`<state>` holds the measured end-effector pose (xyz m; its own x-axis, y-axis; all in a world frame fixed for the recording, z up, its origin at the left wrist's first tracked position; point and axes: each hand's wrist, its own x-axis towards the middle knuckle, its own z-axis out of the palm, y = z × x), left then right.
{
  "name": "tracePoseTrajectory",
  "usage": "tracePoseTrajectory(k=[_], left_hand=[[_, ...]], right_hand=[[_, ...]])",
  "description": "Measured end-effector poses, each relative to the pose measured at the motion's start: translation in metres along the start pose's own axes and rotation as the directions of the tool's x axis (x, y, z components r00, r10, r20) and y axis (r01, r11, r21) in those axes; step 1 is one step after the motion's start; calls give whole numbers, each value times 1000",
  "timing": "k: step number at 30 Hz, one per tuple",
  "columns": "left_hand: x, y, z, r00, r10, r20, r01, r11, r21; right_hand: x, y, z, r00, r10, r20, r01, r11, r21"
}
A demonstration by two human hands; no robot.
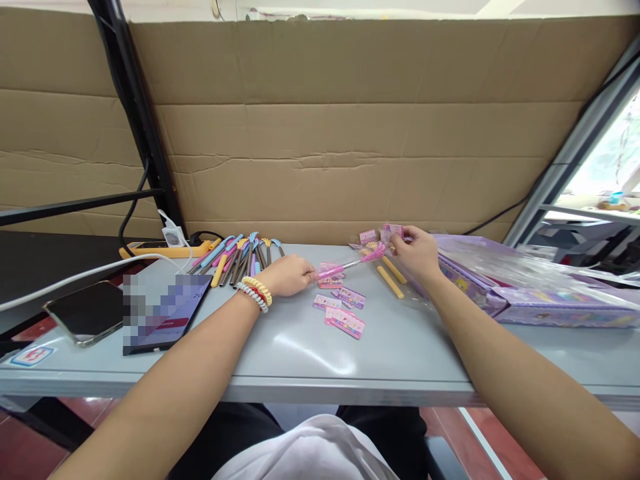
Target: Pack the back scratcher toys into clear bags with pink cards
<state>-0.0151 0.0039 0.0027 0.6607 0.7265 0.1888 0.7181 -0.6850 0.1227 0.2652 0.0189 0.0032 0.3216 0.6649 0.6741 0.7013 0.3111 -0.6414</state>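
Cardboard (350, 127) backs the grey tabletop (300, 357). Above it, the pink stick (350, 264) spans your hands. Your left hand (291, 275) has its fingers closed on the near end, probably to steady it; your right hand (417, 253) pinches a pink card (393, 230) beside the other end, seemingly keeping it accessible. Loose cards (345, 320) lie just below, within easy reach. Yellow sticks (390, 281) sit beside your right hand, the coloured bundle (245, 260) beyond your left, apparently grouped apart.

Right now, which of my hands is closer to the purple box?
Right. Your right hand is just left of the purple box; your left hand is farther left, beyond the cards.
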Motion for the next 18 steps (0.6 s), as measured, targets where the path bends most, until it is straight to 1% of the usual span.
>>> tracePoseTrajectory(k=[4, 8, 14, 18], left_hand=[[0, 0, 0, 999, -35, -7, 35, 999, 29], [1, -1, 0, 998, -58, -27, 59, 997, 39], [1, -2, 0, 995, -85, -54, 87, 995, 38], [0, -2, 0, 994, -99, -54, 101, 994, 39]], right_hand=[[2, 3, -1, 999, -2, -38, 0, 999, -43], [3, 3, -2, 998, 52, -38, -55, 996, -71], [0, -2, -2, 993, 113, -26, -114, 993, -16], [2, 2, -1, 993, 114, -32, -114, 993, 0]])
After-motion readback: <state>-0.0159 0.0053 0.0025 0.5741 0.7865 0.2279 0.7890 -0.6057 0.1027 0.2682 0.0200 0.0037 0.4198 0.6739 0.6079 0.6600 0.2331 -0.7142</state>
